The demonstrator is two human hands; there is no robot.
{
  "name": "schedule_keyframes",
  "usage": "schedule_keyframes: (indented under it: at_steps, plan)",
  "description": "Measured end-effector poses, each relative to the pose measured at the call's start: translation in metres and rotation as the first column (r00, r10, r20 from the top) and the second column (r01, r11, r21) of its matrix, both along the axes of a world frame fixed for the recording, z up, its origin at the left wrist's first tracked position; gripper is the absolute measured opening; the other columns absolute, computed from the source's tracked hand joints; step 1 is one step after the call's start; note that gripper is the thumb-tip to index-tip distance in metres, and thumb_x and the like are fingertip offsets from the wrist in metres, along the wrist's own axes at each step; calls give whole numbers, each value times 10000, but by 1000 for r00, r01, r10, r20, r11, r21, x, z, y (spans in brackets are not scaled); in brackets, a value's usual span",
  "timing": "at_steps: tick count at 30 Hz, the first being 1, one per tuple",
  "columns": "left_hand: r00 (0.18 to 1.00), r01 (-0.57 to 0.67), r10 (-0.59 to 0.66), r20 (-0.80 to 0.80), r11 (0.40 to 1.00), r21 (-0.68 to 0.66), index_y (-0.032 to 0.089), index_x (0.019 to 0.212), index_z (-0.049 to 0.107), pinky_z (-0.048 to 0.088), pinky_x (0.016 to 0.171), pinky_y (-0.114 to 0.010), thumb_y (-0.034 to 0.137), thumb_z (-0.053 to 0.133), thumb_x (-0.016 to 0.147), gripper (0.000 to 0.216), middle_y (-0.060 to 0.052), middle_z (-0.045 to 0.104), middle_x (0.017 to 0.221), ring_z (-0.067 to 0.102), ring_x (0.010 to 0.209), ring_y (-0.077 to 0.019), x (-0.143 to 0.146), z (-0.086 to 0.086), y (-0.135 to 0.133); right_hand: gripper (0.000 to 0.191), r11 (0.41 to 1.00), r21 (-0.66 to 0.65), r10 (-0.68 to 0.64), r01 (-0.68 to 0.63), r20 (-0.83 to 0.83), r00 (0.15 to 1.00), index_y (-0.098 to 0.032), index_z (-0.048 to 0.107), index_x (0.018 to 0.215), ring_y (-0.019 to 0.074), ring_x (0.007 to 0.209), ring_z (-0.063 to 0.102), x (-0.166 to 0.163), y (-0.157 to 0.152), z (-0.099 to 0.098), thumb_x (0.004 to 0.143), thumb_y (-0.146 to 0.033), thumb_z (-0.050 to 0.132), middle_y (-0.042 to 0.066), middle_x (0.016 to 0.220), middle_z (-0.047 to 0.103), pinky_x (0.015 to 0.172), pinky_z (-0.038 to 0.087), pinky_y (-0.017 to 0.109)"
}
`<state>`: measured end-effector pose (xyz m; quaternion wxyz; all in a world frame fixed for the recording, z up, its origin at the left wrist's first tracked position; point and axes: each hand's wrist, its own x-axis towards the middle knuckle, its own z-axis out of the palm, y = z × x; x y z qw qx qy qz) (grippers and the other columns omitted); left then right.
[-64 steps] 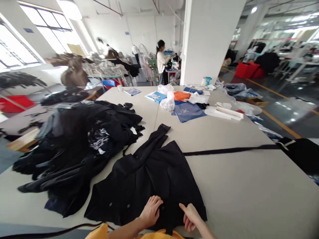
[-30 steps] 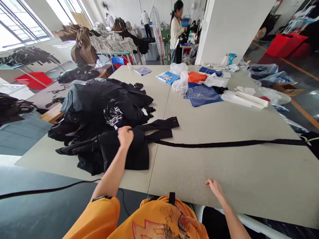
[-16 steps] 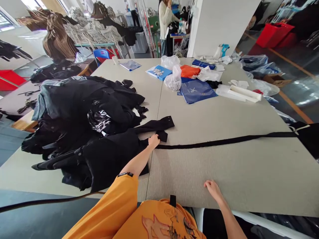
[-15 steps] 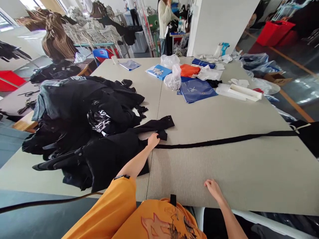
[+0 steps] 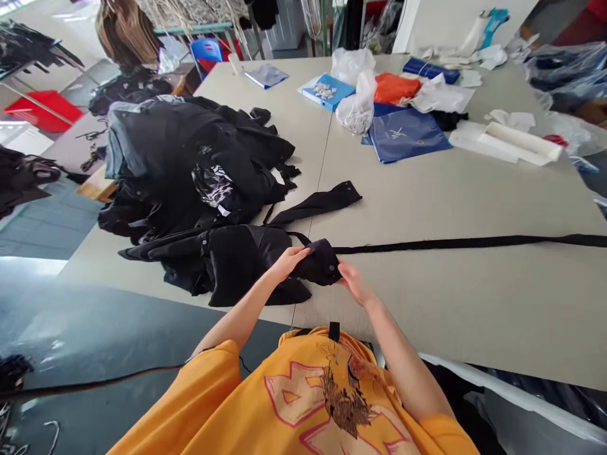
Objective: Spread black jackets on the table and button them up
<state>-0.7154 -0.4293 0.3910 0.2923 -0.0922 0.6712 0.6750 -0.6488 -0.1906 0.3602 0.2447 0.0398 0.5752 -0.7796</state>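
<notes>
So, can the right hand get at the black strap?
Likely yes: the right hand sits just below the strap, with nothing between them except the black garment it's touching.

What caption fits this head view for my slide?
Left hand and right hand hold a black garment beside a heap of black clothing.
</notes>
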Motion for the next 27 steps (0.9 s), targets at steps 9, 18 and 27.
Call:
schedule_keyframes:
  at_steps: [9,18,27]
  plan:
    - [527,-47,-326,-785,911,-410,200,1155,632,524,966,-370,248,570,970,201,-100,643,1101,620,1051,-218,56,12,40,626,887,424,-178,182,-48,983,-119,735,855,265,836,648,20,-5,4,798,-732,620,82,820,724,787,506,355]
    - [784,97,-318,-533,911,-402,170,860,673,437,652,-260,442,559,975,317,-10,585,717,553,691,-152,67,-5,56,410,932,360,86,33,-309,947,-208,641,1250,268,1174,635,50,1,27,926,-450,577,85,1254,697,1041,495,394]
    - [927,-79,-13,-374,970,-229,193,637,438,218,526,-253,599,649,866,511,56,310,596,292,560,-93,53,-31,51,209,611,780,383,137,-442,811,-215,732,1058,299,996,631,59,19,-19,970,-280,554,112,991,705,931,495,446]
